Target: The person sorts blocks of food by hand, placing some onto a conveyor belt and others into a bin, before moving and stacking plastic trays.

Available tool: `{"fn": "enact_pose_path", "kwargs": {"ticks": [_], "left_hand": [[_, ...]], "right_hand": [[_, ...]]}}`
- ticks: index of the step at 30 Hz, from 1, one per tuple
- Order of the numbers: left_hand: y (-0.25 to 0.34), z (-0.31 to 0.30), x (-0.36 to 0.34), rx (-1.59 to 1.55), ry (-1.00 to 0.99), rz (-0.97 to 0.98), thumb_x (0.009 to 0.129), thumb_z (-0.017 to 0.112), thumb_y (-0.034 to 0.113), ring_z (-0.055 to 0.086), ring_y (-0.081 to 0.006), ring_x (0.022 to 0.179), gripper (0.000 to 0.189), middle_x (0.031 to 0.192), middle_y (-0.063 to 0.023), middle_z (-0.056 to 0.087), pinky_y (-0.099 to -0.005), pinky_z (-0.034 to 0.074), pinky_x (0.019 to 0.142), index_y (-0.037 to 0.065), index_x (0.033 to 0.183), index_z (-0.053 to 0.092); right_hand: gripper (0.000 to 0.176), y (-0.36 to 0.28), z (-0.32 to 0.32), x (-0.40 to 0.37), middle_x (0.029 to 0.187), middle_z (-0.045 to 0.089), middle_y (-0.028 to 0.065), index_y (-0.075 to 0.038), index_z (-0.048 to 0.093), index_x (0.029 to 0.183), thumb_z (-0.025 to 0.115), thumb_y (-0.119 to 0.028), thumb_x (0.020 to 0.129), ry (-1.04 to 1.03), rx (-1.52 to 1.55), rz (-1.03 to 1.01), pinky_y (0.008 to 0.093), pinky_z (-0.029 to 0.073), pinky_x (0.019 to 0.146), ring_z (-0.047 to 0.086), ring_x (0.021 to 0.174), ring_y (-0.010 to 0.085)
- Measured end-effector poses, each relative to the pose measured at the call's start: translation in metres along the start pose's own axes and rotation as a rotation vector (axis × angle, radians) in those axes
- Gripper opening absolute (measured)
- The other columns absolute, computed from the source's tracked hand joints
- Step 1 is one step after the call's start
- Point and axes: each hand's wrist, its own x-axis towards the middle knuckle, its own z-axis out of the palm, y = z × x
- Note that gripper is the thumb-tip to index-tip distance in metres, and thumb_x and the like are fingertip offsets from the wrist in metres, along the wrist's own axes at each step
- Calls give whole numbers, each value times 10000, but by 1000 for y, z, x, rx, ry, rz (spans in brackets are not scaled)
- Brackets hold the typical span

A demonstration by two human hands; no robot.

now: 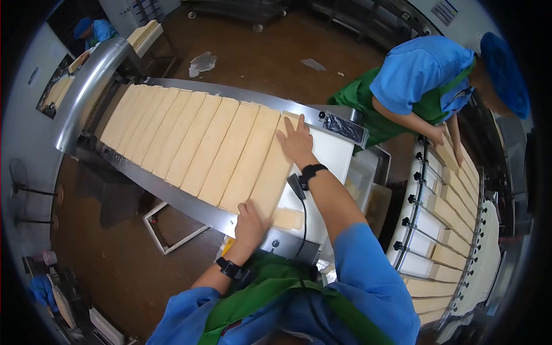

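Observation:
A row of long, pale yellow, dough-like strips (190, 135) lies side by side across the conveyor in front of me. The nearest strip (267, 167) has one of my hands at each end. My left hand (250, 226) is closed on its near end, fingers bent over the edge and the thumb apart. At the far end, my right hand (296, 141) rests on it with fingers spread. Beside my left hand, a small pale piece (287, 218) lies on the white surface (322, 167). A black device with a cord (296, 187) hangs by my right wrist.
A curved metal cover (92, 92) spans the conveyor's far end. On the right, a co-worker (425, 80) handles strips over a second line (448, 230) with black knobs. Another person (95, 31) stands at the far left. A white frame (164, 250) stands on the brown floor.

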Motion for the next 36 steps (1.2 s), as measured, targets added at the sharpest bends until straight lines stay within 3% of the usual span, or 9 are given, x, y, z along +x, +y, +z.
{"fn": "enact_pose_path", "kwargs": {"ticks": [8, 11, 16, 20, 21, 23, 27, 34, 36], "left_hand": [[8, -5, 6, -21, -66, 34, 682, 753, 253, 551, -448, 854, 739, 1089, -273, 401, -488, 492, 711, -81, 1169, 308], [13, -12, 13, -63, -117, 159, 674, 756, 256, 518, -470, 900, 760, 1099, -285, 388, -494, 464, 777, -71, 1192, 306], [13, 16, 31, -1, -178, 403, 699, 750, 318, 499, -473, 970, 827, 1119, -288, 370, -486, 452, 837, -56, 1244, 254], [59, 26, 31, 132, -207, 275, 694, 743, 239, 485, -463, 991, 843, 1156, -287, 334, -455, 445, 885, -37, 1302, 228], [69, 31, 30, 85, -131, 357, 693, 736, 207, 483, -458, 992, 814, 1163, -282, 323, -449, 442, 893, -31, 1298, 247], [88, 45, 26, -14, 16, 509, 690, 723, 144, 479, -447, 993, 761, 1177, -273, 303, -435, 436, 909, -17, 1291, 285], [165, 71, 8, -143, -29, 741, 658, 692, 5, 390, -439, 1148, 779, 1315, -306, 180, -409, 357, 997, 35, 1336, 310], [307, 122, -27, -270, -21, 1068, 713, 645, -37, 284, -454, 1267, 733, 1414, -275, 220, -439, 271, 1038, 79, 1363, 326], [335, 138, -22, -291, -93, 1099, 731, 642, -24, 280, -440, 1280, 710, 1412, -275, 244, -448, 264, 1036, 85, 1362, 335]], "right_hand": [[695, 5, -19, 3, 1373, 268, 260, -143, 367, 1346, 568, -476, 770, -92, 69, 282, 468, 436, 909, 466, 1106, 442], [737, 27, -69, -17, 1387, 258, 262, -91, 351, 1357, 570, -469, 763, -182, 123, 503, 471, 439, 886, 402, 1178, 435], [837, 102, -61, -50, 1408, 225, 282, 2, 311, 1362, 566, -504, 747, -34, -21, 716, 465, 430, 862, 167, 1341, 409], [826, 131, -85, -109, 1414, 178, 297, 10, 290, 1319, 659, -411, 711, 264, 419, 886, 473, 426, 897, 319, 1263, 444], [788, 141, -90, -122, 1383, 202, 298, 5, 292, 1271, 698, -332, 686, 371, 459, 951, 467, 426, 905, 441, 1144, 455], [730, 166, -114, -161, 1261, 311, 263, -5, 315, 1245, 678, -303, 685, 599, 578, 935, 481, 427, 897, 473, 1070, 455], [679, 223, -180, -237, 1197, 365, 270, -19, 315, 1219, 649, -339, 722, 936, 461, 981, 506, 435, 869, 496, 1018, 466], [670, 378, -242, -305, 1197, 449, 265, 17, 390, 1229, 563, -459, 789, 949, 440, 1256, 481, 439, 887, 522, 1026, 453], [652, 414, -255, -318, 1205, 490, 240, 19, 466, 1189, 504, -505, 803, 654, 365, 1324, 482, 419, 909, 514, 1052, 441]]}}
